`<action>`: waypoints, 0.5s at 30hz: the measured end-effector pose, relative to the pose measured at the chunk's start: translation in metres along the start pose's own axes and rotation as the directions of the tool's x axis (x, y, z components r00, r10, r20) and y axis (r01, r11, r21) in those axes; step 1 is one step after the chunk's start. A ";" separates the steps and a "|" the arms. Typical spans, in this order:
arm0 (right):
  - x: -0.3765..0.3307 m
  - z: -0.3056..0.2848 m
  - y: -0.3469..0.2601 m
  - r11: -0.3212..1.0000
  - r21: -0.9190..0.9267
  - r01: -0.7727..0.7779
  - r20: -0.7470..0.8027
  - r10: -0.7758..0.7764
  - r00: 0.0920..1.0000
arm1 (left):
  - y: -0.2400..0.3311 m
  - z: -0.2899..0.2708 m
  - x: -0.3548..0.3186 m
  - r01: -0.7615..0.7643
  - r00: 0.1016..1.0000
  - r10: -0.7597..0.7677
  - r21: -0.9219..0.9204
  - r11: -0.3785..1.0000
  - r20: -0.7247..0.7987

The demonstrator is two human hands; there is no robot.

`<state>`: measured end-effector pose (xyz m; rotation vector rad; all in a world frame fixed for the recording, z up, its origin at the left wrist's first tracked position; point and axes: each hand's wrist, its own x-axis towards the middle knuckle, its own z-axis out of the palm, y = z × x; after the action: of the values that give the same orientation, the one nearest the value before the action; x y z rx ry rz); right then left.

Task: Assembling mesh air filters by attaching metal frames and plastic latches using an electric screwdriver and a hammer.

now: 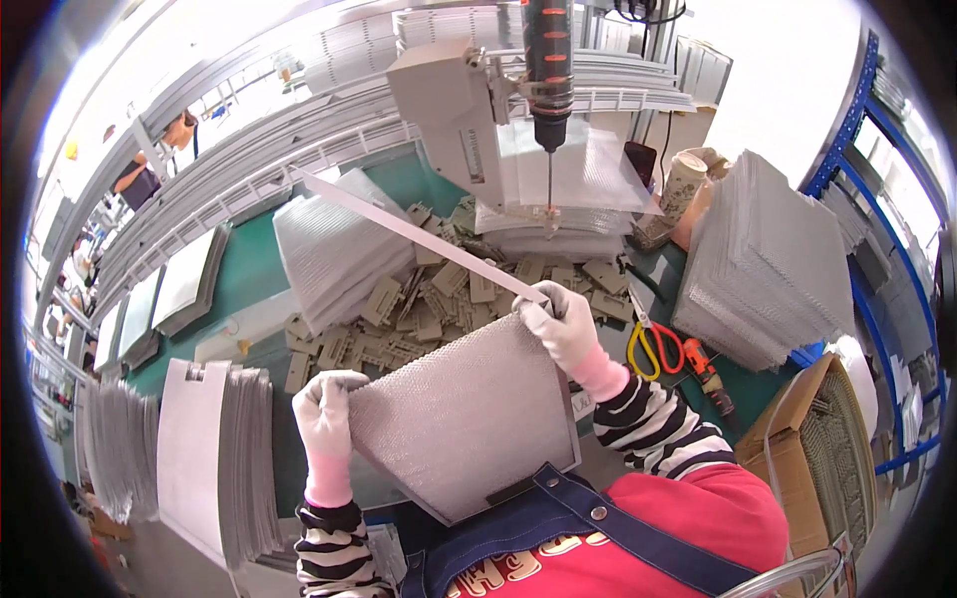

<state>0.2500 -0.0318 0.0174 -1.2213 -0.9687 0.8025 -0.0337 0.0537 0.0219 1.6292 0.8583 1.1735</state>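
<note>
Both my hands wear white gloves with pink cuffs. A silvery mesh panel (464, 414) is held up tilted in front of my apron. My left hand (325, 424) is closed on its upper left corner. My right hand (564, 329) is closed at its upper right corner and also pinches the end of a long, pale flat strip (419, 235). From there the strip slants up and away to the left, over a pile of small beige plastic parts (439, 294). Fingertips behind the panel are hidden.
An electric screwdriver (549, 75) hangs point-down over stacked mesh sheets (573, 244). Scissors (655, 344) and an orange-black screwdriver (709, 377) lie on the right. Panel stacks (773, 264) stand beyond them, a cardboard box (807, 458) nearer. More panels (194, 453) stand left on the green tabletop (254, 261).
</note>
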 end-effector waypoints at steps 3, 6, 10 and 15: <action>-0.004 -0.007 0.012 0.962 0.186 0.198 -0.037 -0.195 0.980 | -0.014 0.010 0.000 -0.033 0.997 0.045 -0.187 0.982 0.061; 0.004 -0.039 0.013 0.984 0.137 0.110 0.234 -0.140 0.962 | -0.012 0.017 -0.002 0.096 0.989 -0.056 -0.302 0.949 0.138; 0.005 -0.052 0.005 0.987 0.145 0.066 0.236 -0.099 0.967 | -0.005 0.030 0.004 0.197 0.975 -0.145 -0.346 0.917 0.170; 0.000 -0.032 0.010 0.978 -0.081 0.194 -0.173 -0.206 0.963 | 0.000 0.052 0.017 0.241 0.969 -0.215 -0.266 0.933 0.123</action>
<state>0.2795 -0.0423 0.0055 -1.2064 -0.9570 0.4960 0.0208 0.0548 0.0211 1.3046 0.7620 0.9980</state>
